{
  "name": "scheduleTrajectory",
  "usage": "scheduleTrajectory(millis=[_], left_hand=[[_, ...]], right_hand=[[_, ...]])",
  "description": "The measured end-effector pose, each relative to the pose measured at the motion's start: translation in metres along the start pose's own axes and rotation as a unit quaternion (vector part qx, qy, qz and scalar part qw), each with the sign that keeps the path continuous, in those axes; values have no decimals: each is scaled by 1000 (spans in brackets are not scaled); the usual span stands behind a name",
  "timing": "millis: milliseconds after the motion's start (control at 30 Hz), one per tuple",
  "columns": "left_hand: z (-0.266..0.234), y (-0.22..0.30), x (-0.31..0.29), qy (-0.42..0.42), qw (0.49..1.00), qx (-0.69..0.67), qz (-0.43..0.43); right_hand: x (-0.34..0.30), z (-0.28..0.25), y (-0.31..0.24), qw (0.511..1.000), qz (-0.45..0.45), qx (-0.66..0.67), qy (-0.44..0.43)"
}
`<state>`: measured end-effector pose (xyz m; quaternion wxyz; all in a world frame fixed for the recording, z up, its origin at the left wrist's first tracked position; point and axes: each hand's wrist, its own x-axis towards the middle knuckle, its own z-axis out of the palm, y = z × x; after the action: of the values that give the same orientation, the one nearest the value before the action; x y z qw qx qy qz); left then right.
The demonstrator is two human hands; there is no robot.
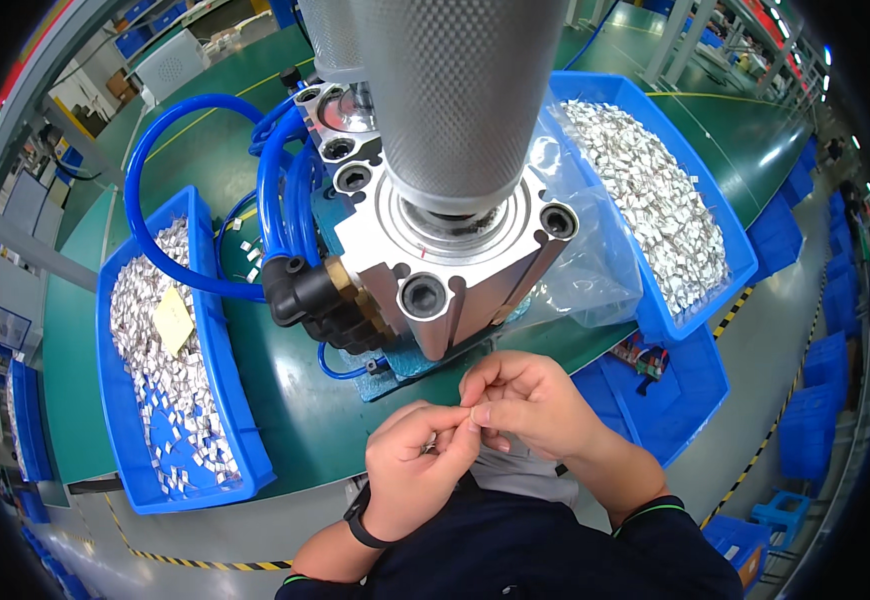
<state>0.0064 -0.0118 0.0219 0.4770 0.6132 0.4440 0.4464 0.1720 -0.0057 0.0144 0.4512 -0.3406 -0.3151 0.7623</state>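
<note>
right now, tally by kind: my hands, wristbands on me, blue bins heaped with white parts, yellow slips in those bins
Hands: 2 (left hand, right hand)
Wristbands: 1 (black wristband)
Blue bins: 2 (left bin, right bin)
Yellow slips: 1 (yellow slip)
Total: 6

The pneumatic cylinder [460,270] stands on the bench [300,420] between the left bin [223,360] and right bin [705,308]; small parts [645,190] lie in both. Left hand [410,470] and right hand [545,405] meet before the cylinder.

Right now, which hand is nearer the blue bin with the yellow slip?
Left. The left hand is to the right of that bin; the right hand is farther right, past the left.
</note>
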Motion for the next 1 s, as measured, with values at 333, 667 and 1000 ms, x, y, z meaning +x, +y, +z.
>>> scheduleTrajectory(millis=[333,667,1000], left_hand=[[1,0,0,12,999,27,26],[1,4,2,17,999,37,23],[0,4,1,16,998,56,20]], right_hand=[[4,2,7,997,-46,50,-19],[6,2,8,996,-60,70,-19],[6,-2,14,993,-79,84,-40]])
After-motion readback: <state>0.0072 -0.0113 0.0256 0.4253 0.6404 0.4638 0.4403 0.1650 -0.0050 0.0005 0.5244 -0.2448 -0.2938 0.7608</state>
